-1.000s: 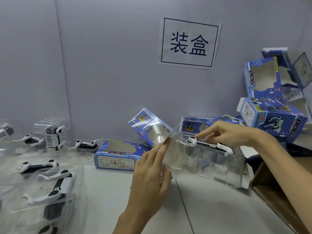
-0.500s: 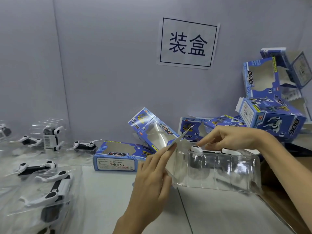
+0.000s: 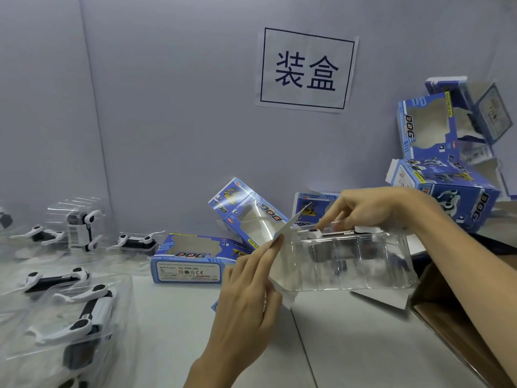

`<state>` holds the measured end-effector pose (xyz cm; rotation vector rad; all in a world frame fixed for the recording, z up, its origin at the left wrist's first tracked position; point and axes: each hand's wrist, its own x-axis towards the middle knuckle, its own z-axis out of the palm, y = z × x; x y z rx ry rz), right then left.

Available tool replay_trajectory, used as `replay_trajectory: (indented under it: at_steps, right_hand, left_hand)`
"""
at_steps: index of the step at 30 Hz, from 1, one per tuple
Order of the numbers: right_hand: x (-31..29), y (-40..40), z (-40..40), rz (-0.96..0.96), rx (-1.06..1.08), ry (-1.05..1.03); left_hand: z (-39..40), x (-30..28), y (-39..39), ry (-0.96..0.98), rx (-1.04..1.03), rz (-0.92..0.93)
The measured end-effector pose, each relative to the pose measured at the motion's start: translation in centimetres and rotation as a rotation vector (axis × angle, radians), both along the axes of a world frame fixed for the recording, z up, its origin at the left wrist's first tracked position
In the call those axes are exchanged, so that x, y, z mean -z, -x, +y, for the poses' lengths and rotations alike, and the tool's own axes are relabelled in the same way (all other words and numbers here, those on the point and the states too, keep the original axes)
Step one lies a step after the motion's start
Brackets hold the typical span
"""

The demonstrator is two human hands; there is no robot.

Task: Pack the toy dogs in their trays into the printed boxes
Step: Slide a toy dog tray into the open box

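A clear plastic tray (image 3: pixel 358 264) with a black and white toy dog (image 3: pixel 316 233) inside is held above the table. My left hand (image 3: pixel 249 298) pinches the tray's left end flap between thumb and straight fingers. My right hand (image 3: pixel 375 211) rests on top of the tray, its curled fingers pressing on the dog. Blue printed boxes lie behind: one flat on the table (image 3: pixel 193 259), one tilted (image 3: pixel 246 211), another behind the tray (image 3: pixel 310 205), partly hidden.
More toy dogs in clear trays (image 3: pixel 70 312) are heaped at the left. Assembled blue boxes (image 3: pixel 447 197) stack at the right against the wall. A brown cardboard carton (image 3: pixel 458 326) sits at the lower right. A paper sign (image 3: pixel 306 70) hangs on the grey wall.
The tray has levelled out and its left flap has been bent up by my left hand. My right hand shifted slightly along the tray's top.
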<state>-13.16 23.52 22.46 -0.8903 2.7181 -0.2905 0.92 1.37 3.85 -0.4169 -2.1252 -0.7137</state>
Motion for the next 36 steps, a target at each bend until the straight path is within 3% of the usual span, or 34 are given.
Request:
replay_trajectory:
  at_steps: [10,17,23,30,34,36]
  right_hand:
    - [-0.2,0.1,-2.0,0.116,0.005,-0.103]
    - [0.5,-0.1,-3.4,0.061,-0.053,-0.108]
    - [0.1,-0.2,-5.1,0.066,-0.089,-0.096]
    - [1.1,-0.3,-7.4,0.113,-0.071,-0.184]
    - [1.2,-1.4,-7.3,0.084,-0.063,-0.063]
    - [0.7,-2.1,-5.7,-0.002,-0.033,0.180]
  left_hand:
    - [-0.3,-0.1,0.0,0.068,-0.061,-0.020]
    - [0.0,-0.2,0.0,0.063,-0.031,-0.064]
    - [-0.4,0.0,0.1,-0.004,-0.001,0.021]
    - [0.5,0.7,1.2,0.198,-0.138,0.072]
    - [0.0,0.8,1.7,0.114,-0.209,0.109]
    - [-0.6,0.7,1.8,0.061,-0.213,0.161]
